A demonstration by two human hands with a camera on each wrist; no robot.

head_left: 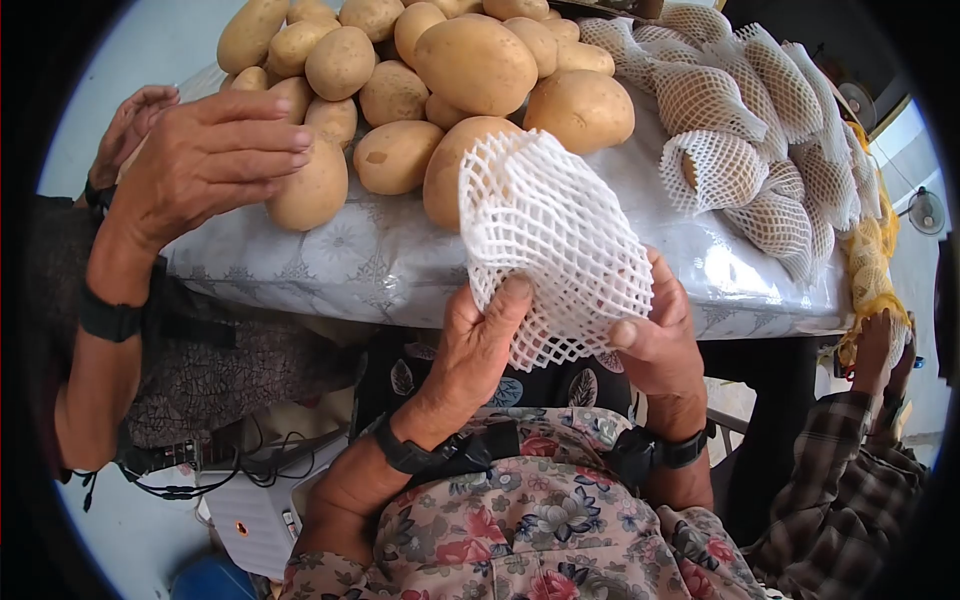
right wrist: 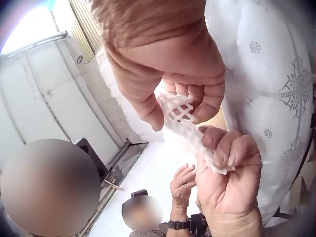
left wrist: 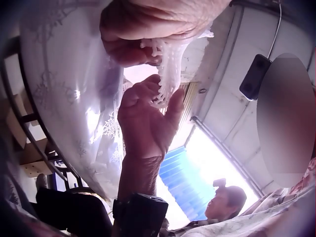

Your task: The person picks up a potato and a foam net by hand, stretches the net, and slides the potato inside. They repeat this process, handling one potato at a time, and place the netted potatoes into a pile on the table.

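A white foam net sleeve [head_left: 555, 240] is stretched between my two hands, over the front edge of the table. My left hand [head_left: 480, 335] pinches its lower left side, thumb on top. On the lower right side my right hand [head_left: 660, 335] grips it, thumb in front and fingers behind. In the right wrist view, the sleeve's open mesh [right wrist: 180, 111] shows between the right thumb and fingers. Just beyond the sleeve lies a heap of bare potatoes [head_left: 475, 65]. At the right, a pile of potatoes in foam net sleeves [head_left: 710, 95] covers the table's far corner.
A patterned plastic cloth [head_left: 330, 255] covers the table. Another person's hand [head_left: 215, 165] is over the potatoes at left. A person in a plaid sleeve [head_left: 830, 480] handles a yellow net bag [head_left: 875, 260] at right. Cables [head_left: 240, 465] hang low at left.
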